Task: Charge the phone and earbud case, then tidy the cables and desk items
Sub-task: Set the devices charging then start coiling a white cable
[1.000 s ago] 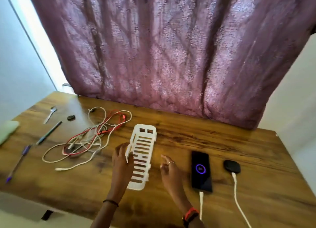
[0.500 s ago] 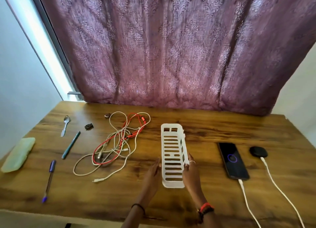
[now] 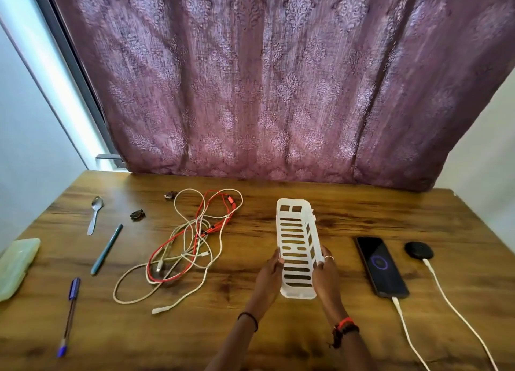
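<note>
A long white slotted plastic basket (image 3: 296, 239) lies lengthwise on the wooden desk (image 3: 348, 220). My left hand (image 3: 269, 276) holds its left side near the front end, and my right hand (image 3: 326, 276) holds its right side. To the right lies a black phone (image 3: 381, 266) with a glowing ring on its screen and a white cable (image 3: 404, 326) plugged into it. Further right sits a black earbud case (image 3: 419, 249) with its own white cable (image 3: 457, 312). A tangle of white and red cables (image 3: 192, 242) lies to the left.
Left of the tangle lie a teal pen (image 3: 106, 249), a blue pen (image 3: 68, 316), a spoon (image 3: 94, 214), two small dark objects (image 3: 137, 214) and a pale green case (image 3: 15, 266) at the desk's left edge. A purple curtain (image 3: 264, 86) hangs behind.
The basket has come to lie between both hands, which now hold its two sides; a second ago only my left hand touched it. The view has shifted left and steadied.
</note>
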`<action>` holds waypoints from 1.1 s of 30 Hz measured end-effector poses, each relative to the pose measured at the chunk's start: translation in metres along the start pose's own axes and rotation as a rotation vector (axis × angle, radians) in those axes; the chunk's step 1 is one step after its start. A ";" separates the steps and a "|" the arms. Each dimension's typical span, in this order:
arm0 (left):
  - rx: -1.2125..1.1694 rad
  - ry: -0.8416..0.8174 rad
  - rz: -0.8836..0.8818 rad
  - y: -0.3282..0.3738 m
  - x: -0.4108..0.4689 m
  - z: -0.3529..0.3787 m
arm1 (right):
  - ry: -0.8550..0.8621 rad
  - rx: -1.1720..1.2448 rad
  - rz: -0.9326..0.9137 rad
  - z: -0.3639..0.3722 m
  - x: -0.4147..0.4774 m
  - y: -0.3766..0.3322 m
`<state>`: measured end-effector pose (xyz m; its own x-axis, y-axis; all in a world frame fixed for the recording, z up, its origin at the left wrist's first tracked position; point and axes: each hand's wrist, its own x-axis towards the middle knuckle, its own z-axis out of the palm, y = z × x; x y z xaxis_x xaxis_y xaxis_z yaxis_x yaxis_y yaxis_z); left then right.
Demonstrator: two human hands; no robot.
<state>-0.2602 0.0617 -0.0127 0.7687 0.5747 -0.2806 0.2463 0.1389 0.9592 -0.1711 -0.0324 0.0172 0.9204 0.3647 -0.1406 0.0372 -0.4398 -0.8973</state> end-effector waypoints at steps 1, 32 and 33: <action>0.007 -0.005 -0.001 0.003 0.004 0.002 | 0.008 -0.005 0.005 0.000 0.005 0.000; 0.188 0.541 0.350 0.101 0.055 -0.113 | 0.156 -0.131 -0.395 0.005 0.061 -0.047; 0.219 0.620 0.377 0.103 0.060 -0.133 | 0.140 -0.123 -0.434 0.013 0.059 -0.056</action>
<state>-0.2678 0.2176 0.0739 0.3671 0.9088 0.1983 0.1934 -0.2831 0.9394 -0.1242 0.0245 0.0535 0.8529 0.4260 0.3018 0.4681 -0.3684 -0.8032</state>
